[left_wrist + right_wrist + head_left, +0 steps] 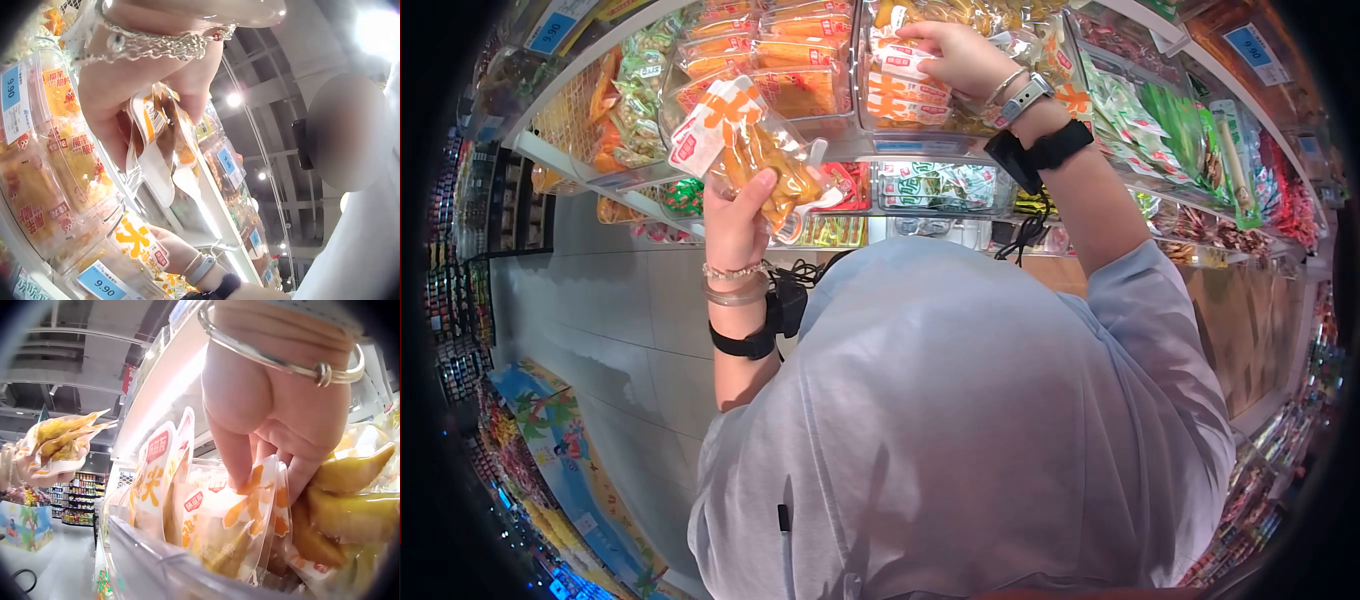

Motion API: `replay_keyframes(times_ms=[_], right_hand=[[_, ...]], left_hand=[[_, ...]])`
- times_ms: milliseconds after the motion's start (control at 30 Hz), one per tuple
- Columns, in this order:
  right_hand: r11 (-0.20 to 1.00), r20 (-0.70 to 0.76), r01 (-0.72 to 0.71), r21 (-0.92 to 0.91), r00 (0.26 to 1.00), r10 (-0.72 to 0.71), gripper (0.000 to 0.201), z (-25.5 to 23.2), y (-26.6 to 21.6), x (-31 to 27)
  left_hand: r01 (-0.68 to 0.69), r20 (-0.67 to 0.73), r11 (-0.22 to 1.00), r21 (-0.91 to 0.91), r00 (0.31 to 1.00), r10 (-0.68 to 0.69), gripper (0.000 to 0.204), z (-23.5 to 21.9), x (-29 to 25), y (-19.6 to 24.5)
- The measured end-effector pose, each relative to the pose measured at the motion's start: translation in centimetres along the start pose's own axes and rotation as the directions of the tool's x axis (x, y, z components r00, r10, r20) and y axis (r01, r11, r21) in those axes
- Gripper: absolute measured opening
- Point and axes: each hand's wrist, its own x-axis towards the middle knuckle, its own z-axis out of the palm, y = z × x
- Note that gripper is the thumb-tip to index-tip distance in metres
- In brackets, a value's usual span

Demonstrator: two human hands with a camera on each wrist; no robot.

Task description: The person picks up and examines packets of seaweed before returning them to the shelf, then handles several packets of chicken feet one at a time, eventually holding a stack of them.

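Observation:
My left hand (738,218) grips clear-and-white snack packets (750,135) with orange print and yellow-brown meat pieces inside, held up in front of the shelf. In the right wrist view, two of these packets (59,439) show, lying one against the other. My right hand (962,60) reaches down into a clear bin of the same kind of packets. Its thumb and fingers pinch the top of an upright packet (250,506) there. More packets (153,484) stand beside it, and loose-looking yellow-brown packs (359,512) lie on the other side.
The clear bin wall (181,569) runs along the front of the packets. To the left sits a bin of orange packs (800,90); to the right, one of green-and-white packs (1145,125). Lower shelves hold green packs (940,187). A colourful display box (575,460) stands on the floor behind.

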Motion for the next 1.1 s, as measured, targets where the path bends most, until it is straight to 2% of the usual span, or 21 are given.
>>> replay_keyframes(times_ms=[67,100,133,167,233,267,333,367,433,533,667,733,767,833,967,1033,1067,1100], right_hand=[[1.0,-0.02,0.0,0.031,1.0,0.001,0.041,0.0,0.1,-0.2],[0.99,-0.157,0.137,-0.023,0.978,-0.139,0.037,-0.1,-0.2,-0.6],[0.96,-0.283,0.263,-0.094,0.918,-0.279,0.034,-0.1,-0.7,-1.1],[0.961,-0.286,0.262,-0.092,0.917,-0.278,0.034,-0.2,-1.4,-1.8],[0.987,-0.253,0.145,-0.062,0.955,-0.156,0.028,-0.6,-4.0,-4.2],[0.987,-0.254,0.146,-0.061,0.955,-0.156,0.028,0.2,-4.3,-5.2],[0.945,-0.126,0.229,-0.233,0.957,-0.262,0.021,2.4,-4.0,-7.0],[0.946,-0.127,0.227,-0.232,0.957,-0.261,0.021,3.0,-4.2,-7.6],[0.893,-0.195,0.207,-0.401,0.933,-0.304,0.013,4.1,-4.6,-8.3],[0.878,-0.228,0.194,-0.437,0.921,-0.317,0.01,4.5,-4.6,-8.4],[0.883,-0.233,0.211,-0.419,0.915,-0.329,0.012,4.9,-4.6,-9.0],[0.85,-0.31,0.28,-0.447,0.842,-0.441,0.015,5.6,-4.1,-9.2],[0.851,-0.312,0.278,-0.446,0.843,-0.439,0.015,5.8,-4.2,-9.3],[0.843,-0.382,0.289,-0.454,0.792,-0.477,0.014,6.0,-4.2,-9.4],[0.877,-0.384,0.298,-0.377,0.811,-0.441,0.01,5.3,-4.0,-9.0],[0.961,-0.358,0.217,-0.171,0.895,-0.266,0.011,4.2,-4.1,-8.4],[0.961,-0.358,0.218,-0.17,0.895,-0.266,0.011,3.5,-4.3,-8.0],[0.976,-0.433,0.199,-0.09,0.874,-0.218,0.013,2.8,-4.4,-7.4]], left_hand=[[0.003,0.009,1.0,-0.001,1.0,-0.003,0.046,-0.2,-0.1,0.0],[0.006,0.011,1.0,0.015,1.0,-0.006,0.046,-0.3,-0.1,0.0],[0.008,0.013,0.999,0.031,1.0,-0.008,0.046,-0.5,-0.2,0.1],[0.008,0.015,0.999,0.034,1.0,-0.008,0.046,-0.6,-0.3,0.0],[-0.001,0.005,0.999,0.035,1.0,0.001,0.046,-0.9,-0.5,0.0],[-0.002,0.006,0.999,0.036,1.0,0.001,0.046,-0.9,-0.5,0.0],[-0.029,0.033,0.998,0.058,0.999,0.027,0.046,-0.9,-0.6,0.0],[-0.028,0.034,0.998,0.059,0.999,0.026,0.046,-0.8,-0.5,0.0],[-0.041,0.063,0.996,0.075,0.997,0.036,0.044,-0.6,-0.4,-0.1],[-0.008,0.078,0.998,0.067,0.997,0.002,0.044,-0.5,-0.2,-0.2],[-0.037,0.078,0.997,0.065,0.996,0.032,0.044,-0.1,0.0,-0.3],[-0.029,0.075,0.998,0.06,0.997,0.024,0.045,-0.1,0.0,-0.4],[-0.027,0.077,0.998,0.06,0.997,0.023,0.045,0.0,0.0,-0.4],[-0.028,0.057,0.998,0.058,0.998,0.025,0.045,0.2,0.1,-0.5],[-0.022,0.101,0.996,0.084,0.995,0.014,0.045,0.2,0.1,-0.3],[-0.033,0.145,0.995,0.094,0.989,0.019,0.043,0.2,0.2,-0.2],[-0.033,0.144,0.995,0.094,0.989,0.019,0.043,0.3,0.2,-0.2],[-0.029,0.149,0.994,0.103,0.989,0.013,0.042,0.3,0.2,-0.1]])
